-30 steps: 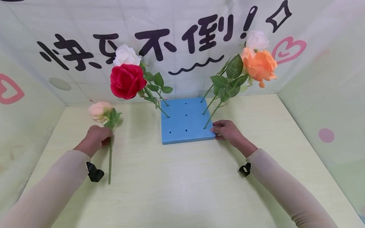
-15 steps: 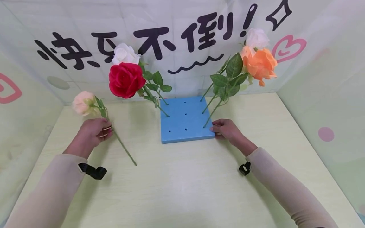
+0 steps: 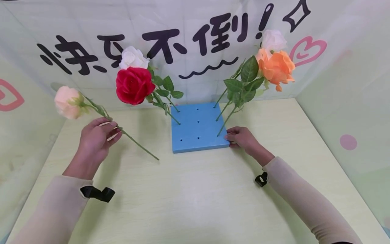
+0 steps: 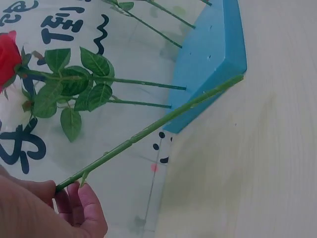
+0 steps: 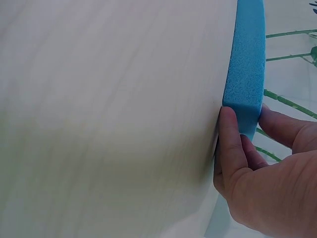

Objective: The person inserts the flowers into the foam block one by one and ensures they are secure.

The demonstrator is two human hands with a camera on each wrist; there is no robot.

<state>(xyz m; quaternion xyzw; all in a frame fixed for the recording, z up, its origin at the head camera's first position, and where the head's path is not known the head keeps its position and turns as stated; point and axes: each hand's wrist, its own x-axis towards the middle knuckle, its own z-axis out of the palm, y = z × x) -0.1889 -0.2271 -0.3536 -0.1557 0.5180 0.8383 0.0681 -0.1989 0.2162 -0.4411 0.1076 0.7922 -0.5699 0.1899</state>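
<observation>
My left hand (image 3: 95, 139) pinches the green stem of a pale pink rose (image 3: 68, 101) between thumb and fingers, above the table's left side. The bloom points left and the bare stem end (image 4: 230, 84) slants down to the right, apart from the blue foam board (image 3: 207, 130). At the board's front right corner, my right hand (image 3: 242, 137) grips the edge, thumb on the top face and fingers at the side and underside. A red rose (image 3: 135, 85) and a white rose (image 3: 133, 58) stand in the board's left holes, leaning left.
On the board's right side stand an orange rose (image 3: 278, 67), a pale rose (image 3: 273, 40) and a partly hidden peach one, leaning right. Several bare holes show in the middle and front left. A printed backdrop (image 3: 201, 89) rises behind the table (image 3: 195, 200).
My left hand has lifted the pale pink rose off the table and tilted it, bloom moving left and up, stem end swinging right towards the board. My right hand stays at the board's corner.
</observation>
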